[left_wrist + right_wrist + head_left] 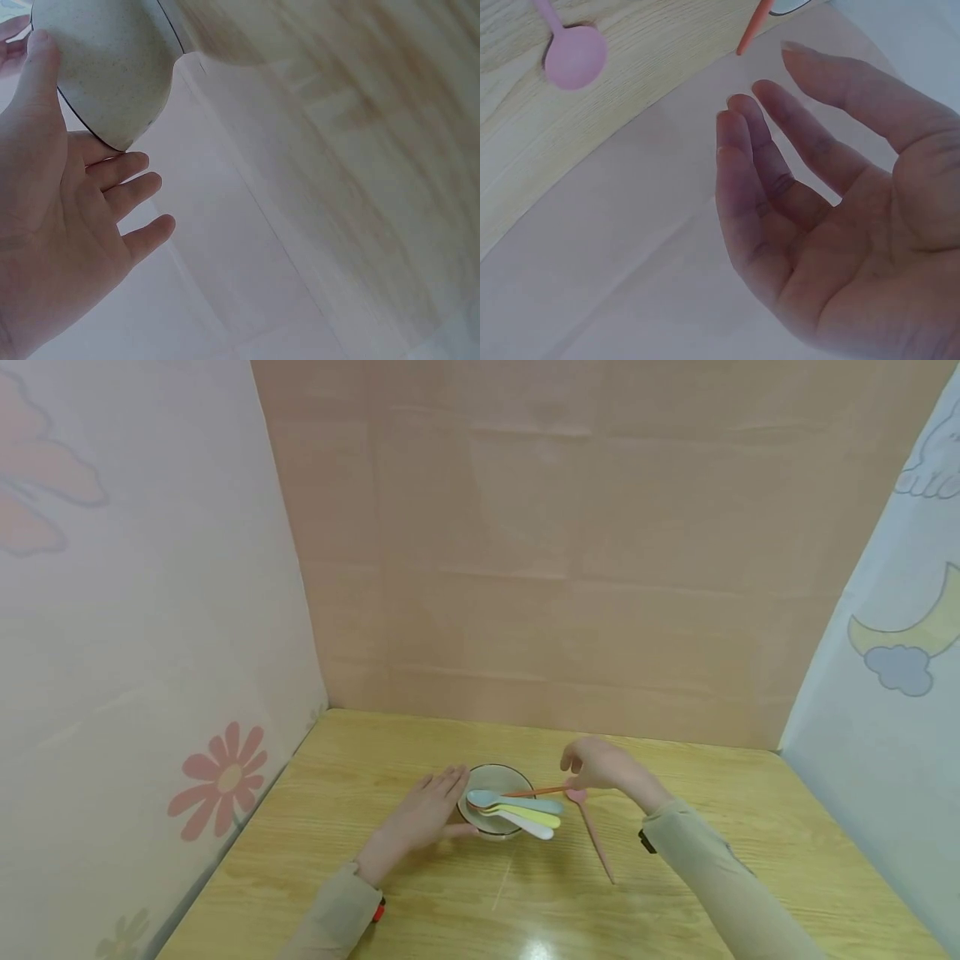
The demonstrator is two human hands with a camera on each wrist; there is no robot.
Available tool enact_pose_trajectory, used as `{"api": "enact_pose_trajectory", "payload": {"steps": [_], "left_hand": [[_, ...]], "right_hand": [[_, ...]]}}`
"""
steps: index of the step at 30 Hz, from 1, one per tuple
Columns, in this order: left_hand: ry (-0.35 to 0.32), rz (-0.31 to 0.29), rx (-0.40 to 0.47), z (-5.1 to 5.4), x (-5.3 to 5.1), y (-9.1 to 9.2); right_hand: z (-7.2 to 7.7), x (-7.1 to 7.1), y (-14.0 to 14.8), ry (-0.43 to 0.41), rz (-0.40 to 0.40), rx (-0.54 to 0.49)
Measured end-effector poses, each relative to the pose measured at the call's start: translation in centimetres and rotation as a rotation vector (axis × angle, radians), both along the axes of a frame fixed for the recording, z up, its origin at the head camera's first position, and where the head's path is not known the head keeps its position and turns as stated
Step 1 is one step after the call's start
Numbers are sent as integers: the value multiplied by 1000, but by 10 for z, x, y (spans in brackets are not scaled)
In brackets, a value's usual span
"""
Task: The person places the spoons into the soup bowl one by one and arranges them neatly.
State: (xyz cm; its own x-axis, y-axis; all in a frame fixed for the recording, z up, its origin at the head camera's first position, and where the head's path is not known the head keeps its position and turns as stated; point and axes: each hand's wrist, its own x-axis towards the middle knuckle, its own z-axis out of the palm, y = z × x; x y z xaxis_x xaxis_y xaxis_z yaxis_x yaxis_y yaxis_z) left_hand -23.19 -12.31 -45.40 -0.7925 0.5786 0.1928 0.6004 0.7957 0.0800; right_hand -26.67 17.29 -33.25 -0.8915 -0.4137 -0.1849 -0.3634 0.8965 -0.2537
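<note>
A pale speckled bowl with a dark rim stands on the table. My left hand rests against its left side, fingers fairly straight and thumb along the near rim. The left wrist view shows the bowl's outer wall between thumb and index finger. A light-blue spoon, a yellow spoon and a white spoon lean in the bowl, handles to the right. An orange utensil handle also sticks out; its head is hidden. My right hand hovers near that handle's tip, fingers loosely bent, holding nothing.
On the table, right of the bowl, lies a pink spoon, its head below the right hand. A brown paper-like backdrop rises behind, with patterned white panels at the sides.
</note>
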Motion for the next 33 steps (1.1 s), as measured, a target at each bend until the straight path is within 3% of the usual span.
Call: {"api": "enact_pose_trajectory", "payload": {"steps": [7, 33], "left_hand": [[-10, 7, 2, 0, 2, -1], [-29, 12, 12, 0, 1, -1]], "right_hand": [[-1, 6, 12, 25, 8, -21], [-23, 25, 40, -8, -92, -137]]}}
